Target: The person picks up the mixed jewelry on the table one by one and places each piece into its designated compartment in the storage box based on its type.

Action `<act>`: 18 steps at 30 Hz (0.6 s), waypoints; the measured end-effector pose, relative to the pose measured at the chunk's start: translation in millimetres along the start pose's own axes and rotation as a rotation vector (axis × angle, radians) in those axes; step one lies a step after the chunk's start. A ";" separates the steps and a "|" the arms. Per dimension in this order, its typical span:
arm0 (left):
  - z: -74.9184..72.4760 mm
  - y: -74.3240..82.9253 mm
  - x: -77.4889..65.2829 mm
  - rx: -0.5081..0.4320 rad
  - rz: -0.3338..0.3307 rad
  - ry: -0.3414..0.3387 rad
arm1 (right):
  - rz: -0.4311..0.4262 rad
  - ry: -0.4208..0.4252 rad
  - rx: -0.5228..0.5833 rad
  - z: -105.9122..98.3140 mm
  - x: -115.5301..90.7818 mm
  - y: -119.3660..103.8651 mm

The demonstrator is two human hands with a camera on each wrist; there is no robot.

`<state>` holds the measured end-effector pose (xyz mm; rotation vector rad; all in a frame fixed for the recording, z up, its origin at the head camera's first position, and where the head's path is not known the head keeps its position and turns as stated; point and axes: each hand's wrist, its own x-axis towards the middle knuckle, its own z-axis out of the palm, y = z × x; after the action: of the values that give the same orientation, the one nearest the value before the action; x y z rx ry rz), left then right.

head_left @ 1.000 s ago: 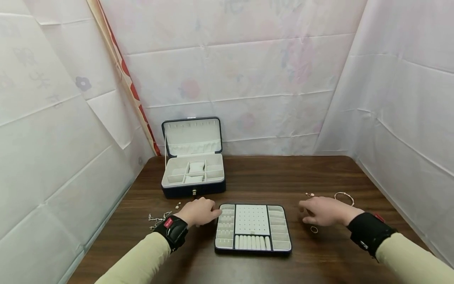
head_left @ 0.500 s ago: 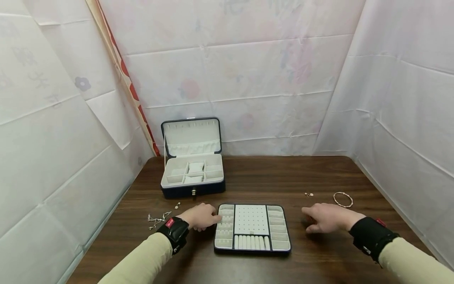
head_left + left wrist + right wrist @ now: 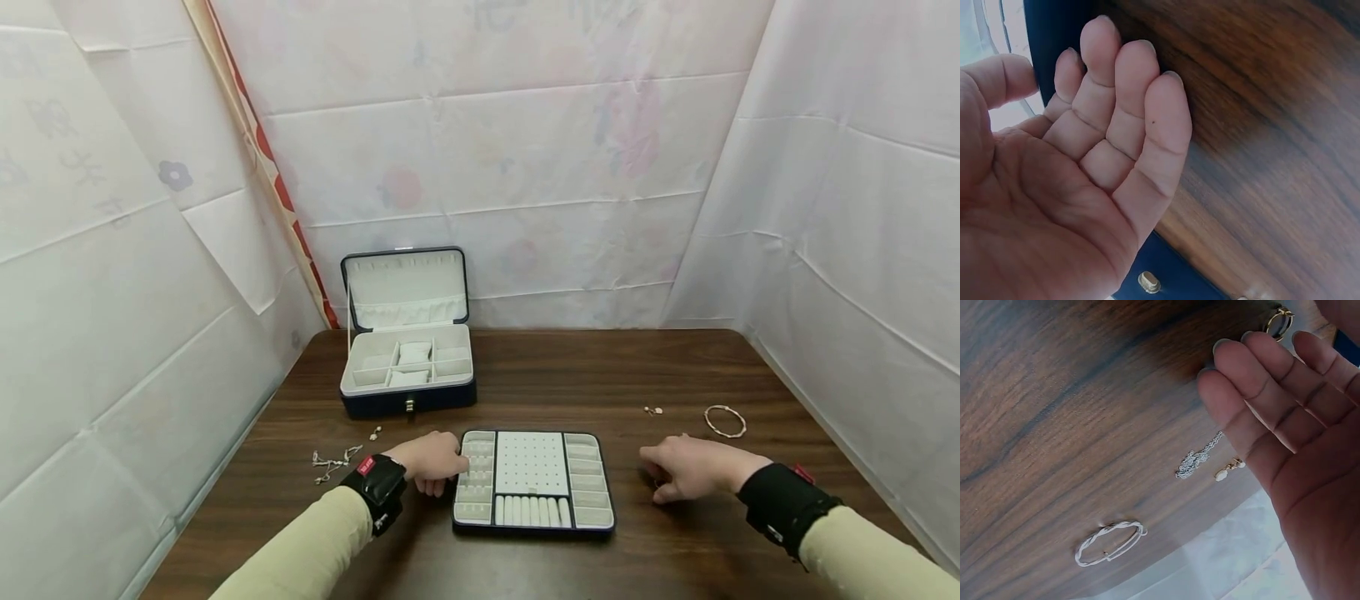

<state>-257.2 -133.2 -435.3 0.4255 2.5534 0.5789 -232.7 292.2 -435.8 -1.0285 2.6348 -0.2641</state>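
A jewelry tray [image 3: 588, 533] with white compartments, a perforated panel and ring rolls lies flat on the table. My left hand [image 3: 435, 462] rests at its left edge, thumb tip over the rim, the other fingers loosely bent beside the dark wall. My right hand [image 3: 693, 467] is low over the table to the tray's right. A gold ring [image 3: 1280, 324] lies by its fingertips, between thumb and fingers in the right wrist view, and not pinched. Behind this hand are a silver chain [image 3: 1194, 464], a pair of earrings [image 3: 653, 410] and a twisted bangle [image 3: 725, 421].
A dark blue jewelry box [image 3: 442, 400] with its lid raised stands at the back left of the wooden table [image 3: 600, 358]. Left of my left hand lie a silver chain [image 3: 335, 461] and small earrings [image 3: 376, 433]. White sheets [image 3: 525, 167] hang around the table.
My right hand has moved slightly right and toward me, over the ring, uncovering the earrings and the bangle. My left hand stays at the tray's edge, its fingers a little more bent.
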 end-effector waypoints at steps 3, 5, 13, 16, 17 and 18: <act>0.1 -0.1 2.8 -0.015 -0.023 -0.018 | -0.020 0.002 0.003 0.6 -1.0 0.6; 0.4 -0.5 4.6 -0.028 -0.036 -0.029 | -0.040 0.003 0.015 1.8 -1.4 1.5; -0.4 -0.4 6.9 -0.081 -0.064 -0.049 | -0.104 0.029 0.013 7.5 0.1 6.9; -1.2 0.6 5.5 -0.099 -0.067 -0.048 | -0.127 0.044 -0.010 9.4 0.7 9.2; -1.3 0.7 5.2 -0.103 -0.068 -0.047 | -0.137 0.051 -0.020 9.9 0.9 9.9; -1.4 1.0 5.1 -0.108 -0.068 -0.047 | -0.148 0.058 -0.027 10.2 0.9 10.4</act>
<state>-262.0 -130.8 -435.6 0.3101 2.4678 0.6704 -236.5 298.6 -448.4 -1.2444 2.6233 -0.2960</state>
